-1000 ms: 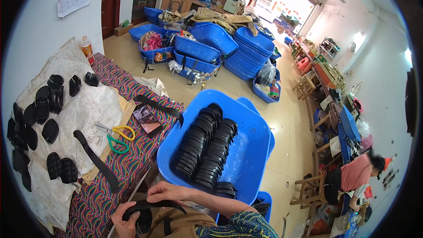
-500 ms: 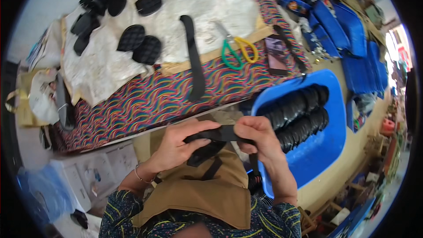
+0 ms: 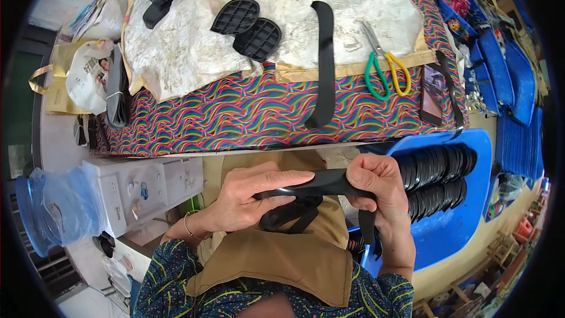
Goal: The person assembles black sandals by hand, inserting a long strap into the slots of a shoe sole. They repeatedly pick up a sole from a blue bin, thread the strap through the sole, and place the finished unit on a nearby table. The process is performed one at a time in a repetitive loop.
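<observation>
Holding a smooth, glossy black strap [image 3: 321, 183] just off the worktop's [image 3: 235, 153] near edge, we have the left grip [image 3: 250, 191] and right grip [image 3: 382, 191] clamped on it. Across the stained white sheet [image 3: 176, 53] and wavy-patterned cloth [image 3: 235, 112] lie a curved black strip [image 3: 325, 62] and scissors [image 3: 379, 52]; a phone [image 3: 432, 94] sits near the right edge. 2 rounded, grid-ribbed pieces [image 3: 257, 39] touch on the sheet. A blue tub [image 3: 438, 240] crowds the near right corner. The right grip hides part of the strap, and we cannot make out the dark piece [image 3: 285, 215] beneath.
</observation>
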Available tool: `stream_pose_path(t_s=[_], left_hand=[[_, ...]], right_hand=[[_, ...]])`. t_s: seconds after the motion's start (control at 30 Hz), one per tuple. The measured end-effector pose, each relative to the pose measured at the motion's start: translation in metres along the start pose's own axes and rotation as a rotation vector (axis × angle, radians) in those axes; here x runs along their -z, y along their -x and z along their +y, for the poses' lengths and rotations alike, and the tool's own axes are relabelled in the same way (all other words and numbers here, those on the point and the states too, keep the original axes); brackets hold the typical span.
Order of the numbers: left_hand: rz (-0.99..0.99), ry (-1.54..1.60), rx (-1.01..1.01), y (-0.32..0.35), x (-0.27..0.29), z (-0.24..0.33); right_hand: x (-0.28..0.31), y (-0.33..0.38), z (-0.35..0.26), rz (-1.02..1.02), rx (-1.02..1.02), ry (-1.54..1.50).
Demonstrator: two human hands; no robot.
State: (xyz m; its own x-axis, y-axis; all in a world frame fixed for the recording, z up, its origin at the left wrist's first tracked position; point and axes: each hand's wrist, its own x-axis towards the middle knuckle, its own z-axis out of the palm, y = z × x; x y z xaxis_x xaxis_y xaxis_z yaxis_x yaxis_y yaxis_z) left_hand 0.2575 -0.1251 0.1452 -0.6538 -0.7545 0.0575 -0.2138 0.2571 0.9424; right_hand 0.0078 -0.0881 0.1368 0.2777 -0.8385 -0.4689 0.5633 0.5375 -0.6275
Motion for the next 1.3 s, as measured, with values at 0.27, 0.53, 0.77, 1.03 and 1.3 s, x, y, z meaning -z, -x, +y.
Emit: stream_pose_path(t_s=[0.27,0.53,0.77,1.03,1.3], left_hand=[[0.109,0.076,0.076,0.012,0.012,-0.001],[0.275,0.090,0.124,0.017,0.018,-0.003],[0.416,0.196,0.136,0.016,0.012,-0.005],[0.492,0.205,0.169,0.008,0.005,0.001],[0.201,-0.011,0.029,0.021,0.013,0.010]], right_hand=[[-0.003,-0.017,0.019,-0.044,-0.097,-0.006],[-0.012,-0.017,0.038,-0.039,0.039,-0.124],[-0.015,-0.008,0.060,-0.024,0.184,-0.142],[-0.018,-0.003,0.068,0.046,0.273,-0.156],[-0.023,0.000,-0.007,-0.032,0.364,-0.196]])
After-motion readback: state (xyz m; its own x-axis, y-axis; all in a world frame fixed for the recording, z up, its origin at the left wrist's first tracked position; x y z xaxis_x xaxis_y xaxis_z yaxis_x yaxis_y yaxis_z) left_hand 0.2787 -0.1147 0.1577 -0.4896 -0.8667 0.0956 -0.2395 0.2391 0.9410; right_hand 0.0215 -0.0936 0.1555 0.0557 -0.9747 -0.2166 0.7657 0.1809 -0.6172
